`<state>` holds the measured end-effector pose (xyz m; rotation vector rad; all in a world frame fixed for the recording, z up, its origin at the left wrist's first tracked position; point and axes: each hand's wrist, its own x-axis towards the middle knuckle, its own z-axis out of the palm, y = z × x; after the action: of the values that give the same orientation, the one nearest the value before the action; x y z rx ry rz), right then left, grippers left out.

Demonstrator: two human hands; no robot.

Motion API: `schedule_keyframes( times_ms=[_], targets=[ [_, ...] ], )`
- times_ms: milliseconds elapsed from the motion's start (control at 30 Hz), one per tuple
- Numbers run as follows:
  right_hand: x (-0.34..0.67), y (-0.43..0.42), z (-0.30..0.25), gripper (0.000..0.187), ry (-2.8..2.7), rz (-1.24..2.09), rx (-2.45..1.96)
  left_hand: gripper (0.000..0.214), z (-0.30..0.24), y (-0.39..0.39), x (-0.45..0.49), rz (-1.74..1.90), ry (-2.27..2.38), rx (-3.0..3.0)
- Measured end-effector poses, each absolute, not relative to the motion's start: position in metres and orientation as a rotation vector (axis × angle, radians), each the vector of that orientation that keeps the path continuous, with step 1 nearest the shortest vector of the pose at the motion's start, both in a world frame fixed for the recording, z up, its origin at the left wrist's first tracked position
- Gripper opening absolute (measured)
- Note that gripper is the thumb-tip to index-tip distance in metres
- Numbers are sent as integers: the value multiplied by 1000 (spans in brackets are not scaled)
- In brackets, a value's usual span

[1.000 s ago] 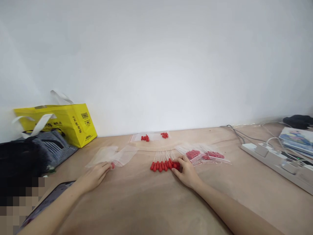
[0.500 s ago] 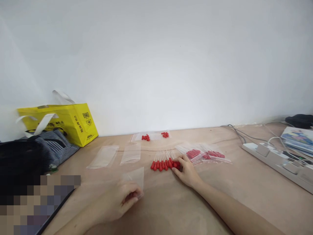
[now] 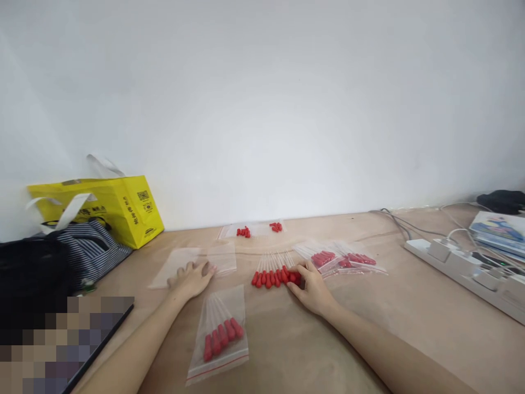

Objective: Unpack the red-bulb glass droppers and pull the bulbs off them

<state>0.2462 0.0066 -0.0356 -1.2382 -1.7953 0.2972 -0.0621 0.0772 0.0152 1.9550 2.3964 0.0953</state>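
Observation:
My left hand (image 3: 191,278) lies flat with fingers spread on two empty clear zip bags (image 3: 213,257) at the left. Near me lies a filled zip bag (image 3: 219,336) holding several red-bulbed droppers, free of both hands. My right hand (image 3: 312,284) rests on the table with its fingers curled against the right end of a loose row of red-bulbed droppers (image 3: 273,273); the thumb touches the bulbs. Whether it grips one is unclear.
More filled bags (image 3: 340,256) lie right of the row, and another bag (image 3: 254,230) sits by the wall. A yellow tote (image 3: 118,208) and striped bag (image 3: 88,246) stand left. A power strip (image 3: 463,268), cables and books (image 3: 498,230) occupy the right.
My left hand let go of the filled bag on the table near me and reached forward onto the empty bags. The right hand stayed at the dropper row.

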Motion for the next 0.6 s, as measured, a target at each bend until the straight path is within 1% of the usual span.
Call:
schedule_keyframes(
  times_ms=[100,200,233,267,300,367,433,533,600],
  targets=[
    [246,7,-36,22,-1795,284,-1234,59,15,59,-46,101,2339,1992],
    [246,6,-36,22,-1794,250,-1234,54,27,32,-31,228,2298,2190],
    [246,6,-36,22,-1796,240,-1234,49,35,20,-28,292,2163,2361],
    [246,6,-36,23,-1799,231,-1234,43,43,6,-27,282,1885,2522],
    [246,6,-36,23,-1803,221,-1234,36,51,-8,-25,177,1586,2574],
    [246,6,-36,24,-1807,200,-1236,31,66,-34,-24,-5,1277,2510],
    [246,7,-37,24,-1806,179,-1241,32,74,-55,-23,-103,1249,2497],
    [246,7,-37,23,-1800,155,-1236,15,69,-66,-20,-151,1295,2553],
    [247,6,-36,24,-1783,122,-1212,13,60,-63,-17,-117,1283,2613]
  ],
)
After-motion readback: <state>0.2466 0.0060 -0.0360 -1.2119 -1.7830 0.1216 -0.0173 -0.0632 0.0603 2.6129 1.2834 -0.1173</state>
